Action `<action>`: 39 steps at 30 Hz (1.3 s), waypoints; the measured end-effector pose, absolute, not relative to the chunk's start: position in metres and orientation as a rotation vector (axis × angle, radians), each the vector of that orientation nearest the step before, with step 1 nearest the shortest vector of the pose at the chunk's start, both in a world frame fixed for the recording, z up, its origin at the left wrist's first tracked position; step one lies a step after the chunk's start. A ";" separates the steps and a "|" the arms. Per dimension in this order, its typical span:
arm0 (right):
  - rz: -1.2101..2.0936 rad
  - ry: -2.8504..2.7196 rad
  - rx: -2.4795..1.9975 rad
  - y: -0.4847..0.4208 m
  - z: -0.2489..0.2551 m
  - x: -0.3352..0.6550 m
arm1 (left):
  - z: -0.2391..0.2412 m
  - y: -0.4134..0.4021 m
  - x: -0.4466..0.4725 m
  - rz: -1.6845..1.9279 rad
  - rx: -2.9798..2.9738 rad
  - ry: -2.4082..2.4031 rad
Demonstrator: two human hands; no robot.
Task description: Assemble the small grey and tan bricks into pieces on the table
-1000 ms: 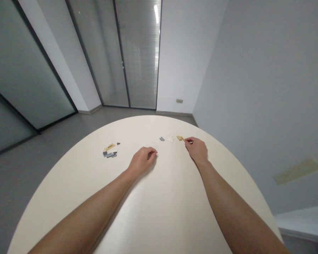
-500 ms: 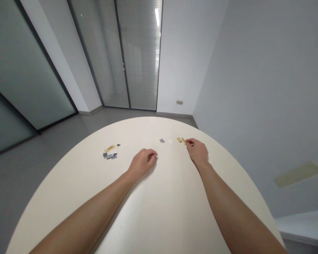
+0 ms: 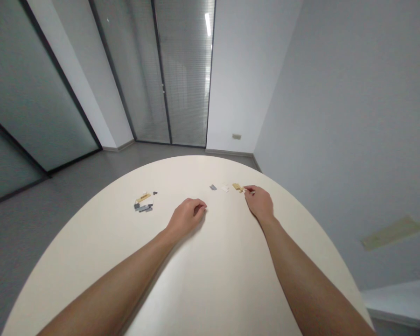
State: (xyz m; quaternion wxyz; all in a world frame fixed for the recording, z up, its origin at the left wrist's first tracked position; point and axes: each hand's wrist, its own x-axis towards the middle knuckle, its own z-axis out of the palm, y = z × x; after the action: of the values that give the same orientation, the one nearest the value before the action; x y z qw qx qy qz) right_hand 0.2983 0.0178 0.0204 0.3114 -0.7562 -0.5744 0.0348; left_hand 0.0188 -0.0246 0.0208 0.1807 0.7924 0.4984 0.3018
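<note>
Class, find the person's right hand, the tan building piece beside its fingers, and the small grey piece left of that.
right hand [image 3: 259,203]: head view, on the back of the hand
tan building piece [image 3: 237,186]: head view, on its middle
grey building piece [image 3: 213,187]: head view, on its middle

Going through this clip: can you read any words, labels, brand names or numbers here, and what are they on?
Nothing can be read in this view.
Dark marks on the tan tile in the pile of small bricks: too small to read.
Small plate on the wall: too small and blurred to tell if it bears any text.
</note>
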 end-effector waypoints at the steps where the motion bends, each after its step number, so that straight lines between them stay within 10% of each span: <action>1: 0.077 -1.532 -1.989 0.017 0.021 0.297 | 0.021 -0.025 0.019 0.851 2.236 1.411; 39: 0.031 -2.308 -1.342 -0.015 0.018 0.251 | 0.024 -0.045 -0.001 0.805 2.350 2.132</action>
State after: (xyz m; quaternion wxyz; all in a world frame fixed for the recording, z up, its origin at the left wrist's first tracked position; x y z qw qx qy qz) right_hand 0.2506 -0.0147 0.0179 0.2335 -0.4886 -0.8406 0.0113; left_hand -0.0010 -0.0446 0.0240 -0.0658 0.7163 0.6499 0.2454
